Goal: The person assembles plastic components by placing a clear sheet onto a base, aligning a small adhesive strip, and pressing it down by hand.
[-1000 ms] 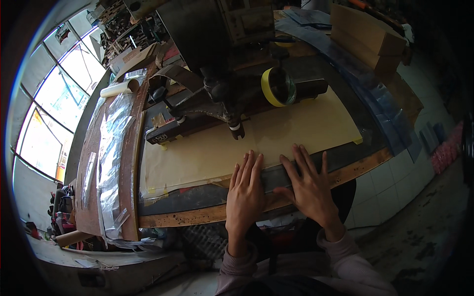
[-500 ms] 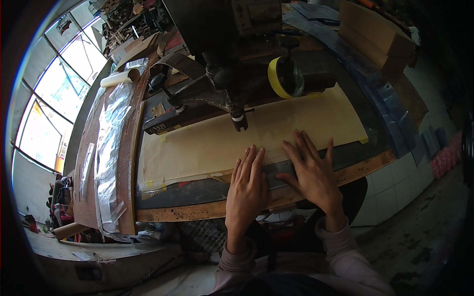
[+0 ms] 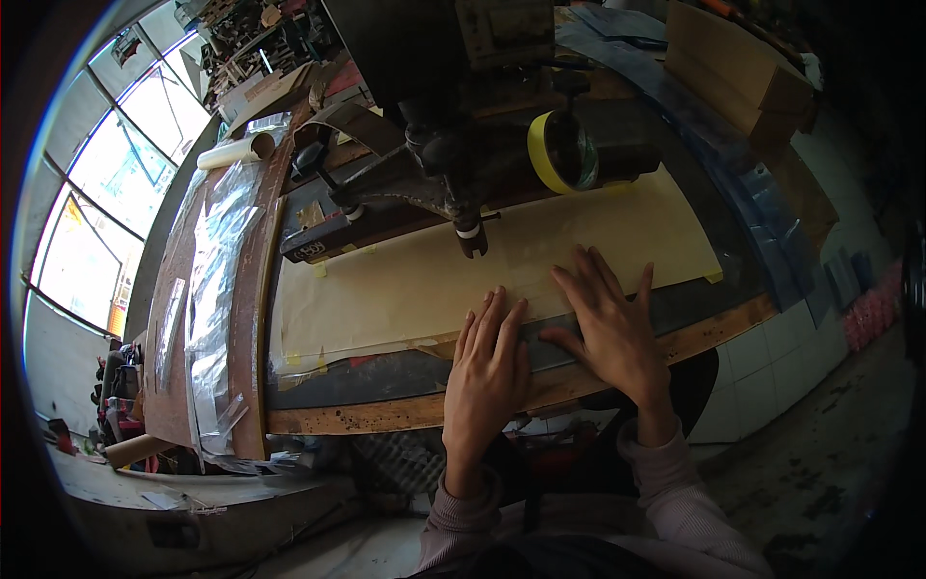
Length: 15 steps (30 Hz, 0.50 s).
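Note:
A long cream-coloured sheet (image 3: 386, 294) lies on the dark worktop, with bits of yellow tape at its edges. My left hand (image 3: 484, 372) rests with outstretched fingers on the sheet's near edge, left of my right hand. Fingers spread, my right hand (image 3: 612, 333) lies flat on the same edge. Neither hand holds anything. Just beyond my fingers, the forked metal tip (image 3: 472, 243) of a dark machine arm hangs over the sheet. Along the sheet's far side runs a dark bar (image 3: 333, 238).
A yellow tape roll (image 3: 546, 154) hangs by the machine (image 3: 434, 145). To the left, a brown board (image 3: 174, 357) carries crumpled clear plastic and a cardboard tube (image 3: 236, 152). A cardboard box (image 3: 723, 72) stands at the far right, beside bluish plastic sheeting. A wooden strip (image 3: 357, 416) edges the worktop nearest me.
The fingers of my left hand have spread slightly apart. My right hand's fingertips have slid a little farther over the sheet.

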Available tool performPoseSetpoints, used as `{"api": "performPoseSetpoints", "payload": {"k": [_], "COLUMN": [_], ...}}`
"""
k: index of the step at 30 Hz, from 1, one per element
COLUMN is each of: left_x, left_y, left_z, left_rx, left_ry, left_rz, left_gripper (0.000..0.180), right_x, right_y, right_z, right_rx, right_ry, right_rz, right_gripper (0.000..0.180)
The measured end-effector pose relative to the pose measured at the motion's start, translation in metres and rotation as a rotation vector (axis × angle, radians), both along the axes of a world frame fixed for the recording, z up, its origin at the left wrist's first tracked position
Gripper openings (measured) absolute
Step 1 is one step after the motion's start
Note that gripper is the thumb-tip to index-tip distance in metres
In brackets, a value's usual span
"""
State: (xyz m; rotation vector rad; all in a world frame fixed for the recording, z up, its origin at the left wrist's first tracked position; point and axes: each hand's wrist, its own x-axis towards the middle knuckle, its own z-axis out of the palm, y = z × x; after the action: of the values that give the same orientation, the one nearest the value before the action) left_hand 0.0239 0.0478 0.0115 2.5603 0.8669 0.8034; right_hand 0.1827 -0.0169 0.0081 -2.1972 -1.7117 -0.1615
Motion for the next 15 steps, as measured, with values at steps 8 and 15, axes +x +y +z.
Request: {"api": "performPoseSetpoints", "payload": {"k": [8, 15], "left_x": [-0.0005, -0.0005], "left_y": [0.0004, 0.0009], "left_z": [-0.0015, -0.0014], "left_rx": [-0.006, -0.011], "left_ry": [-0.001, -0.01], "left_rz": [-0.006, -0.016], "left_gripper": [0.039, 0.038], "right_x": [-0.0022, -0.0045], "right_y": [-0.001, 0.0001], "right_z": [0.0019, 0.0028], "right_rx": [-0.013, -0.03], "right_ry": [-0.001, -0.009], "right_rz": [0.003, 0.0], "right_gripper": [0.073, 0.073]}}
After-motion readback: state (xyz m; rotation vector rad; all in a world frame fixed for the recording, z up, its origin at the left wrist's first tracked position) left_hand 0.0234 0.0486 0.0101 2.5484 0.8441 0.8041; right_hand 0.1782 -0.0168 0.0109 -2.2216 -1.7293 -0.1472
